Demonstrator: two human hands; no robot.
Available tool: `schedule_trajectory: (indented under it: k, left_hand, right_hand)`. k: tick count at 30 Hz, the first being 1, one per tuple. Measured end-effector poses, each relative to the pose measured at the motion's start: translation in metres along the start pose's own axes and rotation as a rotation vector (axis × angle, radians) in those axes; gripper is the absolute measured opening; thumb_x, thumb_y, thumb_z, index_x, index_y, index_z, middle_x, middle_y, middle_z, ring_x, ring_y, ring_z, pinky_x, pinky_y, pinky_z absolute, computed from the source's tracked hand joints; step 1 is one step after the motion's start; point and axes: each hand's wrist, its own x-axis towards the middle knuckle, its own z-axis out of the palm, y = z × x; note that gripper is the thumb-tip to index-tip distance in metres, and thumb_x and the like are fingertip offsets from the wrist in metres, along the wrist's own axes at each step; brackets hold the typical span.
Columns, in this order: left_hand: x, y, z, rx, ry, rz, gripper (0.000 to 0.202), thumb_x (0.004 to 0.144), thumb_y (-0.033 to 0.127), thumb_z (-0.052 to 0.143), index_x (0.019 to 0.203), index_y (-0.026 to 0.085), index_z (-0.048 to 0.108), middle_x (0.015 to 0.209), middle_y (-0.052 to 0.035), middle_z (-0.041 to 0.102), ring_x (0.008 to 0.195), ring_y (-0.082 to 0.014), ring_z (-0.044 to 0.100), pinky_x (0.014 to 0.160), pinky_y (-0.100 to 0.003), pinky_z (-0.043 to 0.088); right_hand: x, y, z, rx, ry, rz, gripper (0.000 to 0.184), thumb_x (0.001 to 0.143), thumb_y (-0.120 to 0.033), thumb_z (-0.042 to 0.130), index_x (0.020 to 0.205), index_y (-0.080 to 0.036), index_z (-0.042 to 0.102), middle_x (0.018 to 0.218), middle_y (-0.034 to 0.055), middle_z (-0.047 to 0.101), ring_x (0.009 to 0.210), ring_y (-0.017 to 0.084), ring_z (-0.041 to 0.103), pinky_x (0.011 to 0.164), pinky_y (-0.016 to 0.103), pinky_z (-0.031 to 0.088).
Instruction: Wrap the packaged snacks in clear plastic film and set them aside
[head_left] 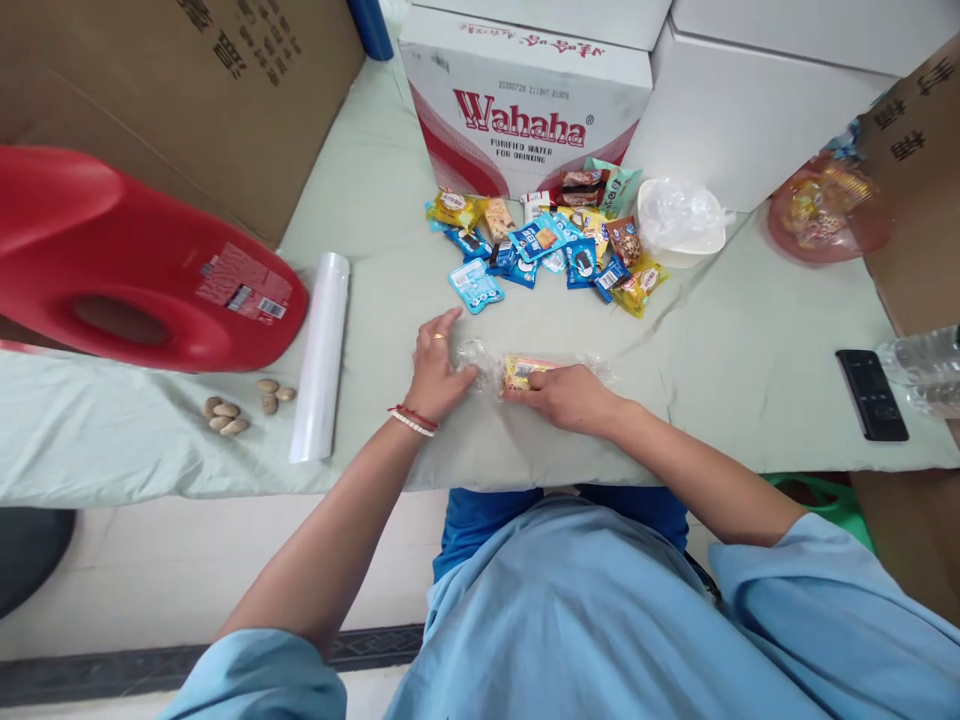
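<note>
Snack [525,371]: in clear wrap [480,358], long axis left-right on tabletop [375,200].
Right hand [562,398]: fingers pinching snack.
Left hand [436,372]: flat on wrap's left end.

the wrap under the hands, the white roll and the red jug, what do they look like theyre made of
Wrap: thin clear plastic film, glossy and crinkled, a yellow snack packet showing through it; both the left hand and right hand press on it. White roll: probably rolled plastic film, smooth and milky. Red jug: moulded hard plastic, glossy, with a printed label.

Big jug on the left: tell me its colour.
The jug is red, seen in the head view.
</note>
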Motion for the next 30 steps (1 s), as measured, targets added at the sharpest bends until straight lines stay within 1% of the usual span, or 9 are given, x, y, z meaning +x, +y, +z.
schedule_trajectory:
  k: [3,6,10,13,15,17,21,24,30]
  left_hand:
    - [0.003,-0.002,-0.007,0.058,-0.079,-0.006,0.044,0.071,0.025,0.063,0.114,0.021,0.072,0.136,-0.0117,0.062,0.148,-0.0358,0.040,0.128,-0.058,0.029]
    - [0.002,-0.001,-0.020,-0.035,-0.060,-0.092,0.010,0.075,0.023,0.057,0.076,0.021,0.066,0.115,-0.0110,0.070,0.134,-0.0325,0.056,0.122,-0.053,0.040]
    - [-0.005,0.010,-0.028,-0.348,-0.100,-0.314,0.023,0.087,0.033,0.052,0.101,0.020,0.064,0.116,-0.0093,0.072,0.095,-0.0227,0.071,0.089,-0.041,0.058]
    - [-0.007,0.024,-0.024,-0.247,-0.111,-0.354,0.057,0.084,0.049,0.065,0.132,0.018,0.057,0.134,-0.0137,0.067,0.080,-0.0185,0.066,0.076,-0.035,0.055]
    - [-0.005,0.030,-0.024,-0.052,-0.184,-0.315,0.057,0.073,0.048,0.075,0.119,0.016,0.066,0.115,-0.0108,0.072,0.076,-0.0183,0.062,0.073,-0.033,0.050]
    - [-0.003,0.033,-0.028,0.049,-0.314,-0.307,0.033,0.069,0.044,0.073,0.087,0.017,0.070,0.080,-0.0032,0.068,0.070,-0.0185,0.057,0.067,-0.030,0.044]
    - [-0.002,0.049,-0.034,-0.254,-0.354,-0.385,0.030,0.069,0.048,0.069,0.064,0.020,0.060,0.055,0.0027,0.054,0.056,-0.0136,0.047,0.057,-0.026,0.035]
    - [-0.005,0.072,-0.018,-0.501,-0.352,-0.430,0.032,0.073,0.050,0.068,0.068,0.019,0.061,0.057,0.0008,0.058,0.051,-0.0118,0.046,0.053,-0.025,0.036]
    - [-0.010,0.098,0.037,-0.262,-0.278,-0.428,0.030,0.090,0.030,0.047,0.073,0.019,0.068,0.072,-0.0091,0.072,0.069,-0.0218,0.065,0.067,-0.032,0.048]
  right_hand:
    - [0.000,0.001,0.001,-0.024,0.001,-0.012,0.050,0.107,-0.021,0.046,0.152,-0.038,0.060,0.116,0.0054,0.077,0.093,0.023,0.070,0.062,0.033,0.032]
    - [0.000,0.001,0.000,0.013,0.008,0.007,0.044,0.108,-0.024,0.046,0.145,-0.037,0.066,0.114,0.0072,0.076,0.101,0.024,0.071,0.066,0.031,0.037]
    - [0.001,0.000,-0.003,0.092,-0.022,0.060,0.040,0.109,-0.030,0.048,0.142,-0.035,0.068,0.117,0.0084,0.075,0.112,0.024,0.069,0.078,0.028,0.043]
    - [0.001,-0.001,-0.005,0.100,-0.035,0.063,0.041,0.109,-0.031,0.046,0.144,-0.035,0.067,0.120,0.0093,0.074,0.117,0.025,0.068,0.083,0.028,0.044]
    - [-0.001,0.000,-0.006,0.103,-0.033,0.050,0.041,0.109,-0.030,0.046,0.144,-0.034,0.068,0.120,0.0102,0.074,0.119,0.026,0.067,0.084,0.029,0.045]
    - [-0.004,0.000,-0.008,0.112,-0.021,0.029,0.040,0.109,-0.030,0.047,0.142,-0.033,0.069,0.120,0.0112,0.073,0.122,0.027,0.065,0.085,0.030,0.045]
    - [-0.007,0.001,-0.007,0.160,0.032,-0.011,0.036,0.108,-0.033,0.051,0.136,-0.027,0.073,0.117,0.0121,0.072,0.125,0.028,0.063,0.092,0.032,0.047]
    - [-0.006,0.003,-0.005,0.202,0.068,-0.009,0.033,0.106,-0.033,0.055,0.130,-0.023,0.076,0.118,0.0124,0.072,0.118,0.028,0.066,0.097,0.035,0.049]
    - [-0.021,0.016,-0.002,0.529,0.192,-0.175,0.027,0.102,-0.035,0.060,0.113,-0.020,0.079,0.107,0.0093,0.074,0.103,0.025,0.067,0.099,0.038,0.051]
